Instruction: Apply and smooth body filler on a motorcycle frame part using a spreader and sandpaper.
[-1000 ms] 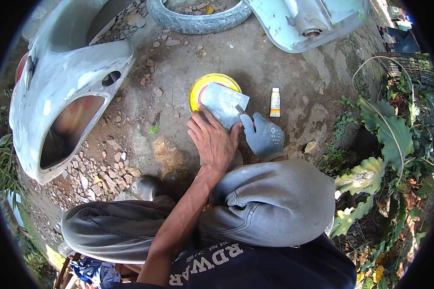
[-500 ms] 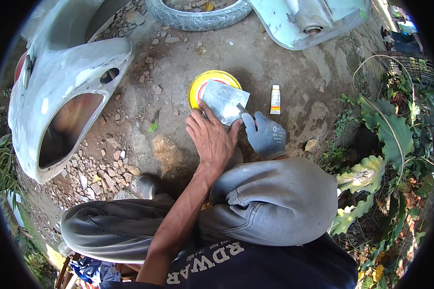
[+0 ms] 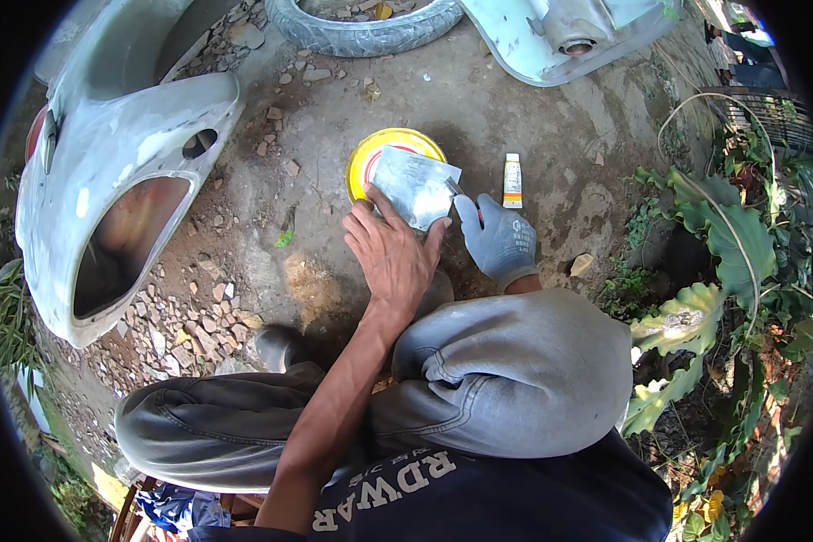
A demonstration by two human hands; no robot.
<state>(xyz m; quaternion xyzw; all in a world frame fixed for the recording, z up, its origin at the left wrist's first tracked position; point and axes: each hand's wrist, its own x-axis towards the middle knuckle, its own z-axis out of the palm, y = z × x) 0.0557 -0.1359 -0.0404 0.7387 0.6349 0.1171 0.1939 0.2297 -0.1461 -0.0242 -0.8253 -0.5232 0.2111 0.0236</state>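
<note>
A thin silvery-grey plate point(image 3: 414, 176) lies across a round yellow tin lid point(image 3: 361, 155) on the ground. My bare left hand point(image 3: 390, 257) grips the plate's lower edge, forefinger at the left corner and thumb near the right one. My right hand point(image 3: 501, 239), in a grey-blue glove, is closed on a small bladed tool point(image 3: 453, 186) with a partly hidden red handle; its metal end touches the plate's right part. A white tube with an orange band point(image 3: 512, 181) stands apart to the right of the lid.
A large pale scooter body panel point(image 3: 99, 135) fills the left. A tyre point(image 3: 361, 41) and another pale panel point(image 3: 524, 41) lie at the top. Leafy plants point(image 3: 723, 244) line the right, rubble point(image 3: 190, 334) is at lower left, and my folded legs point(image 3: 506, 379) are below.
The lid, plate, tube and surrounding parts sit slightly higher and farther left in the picture. My hands keep almost the same hold, with only slight movement of the gloved hand.
</note>
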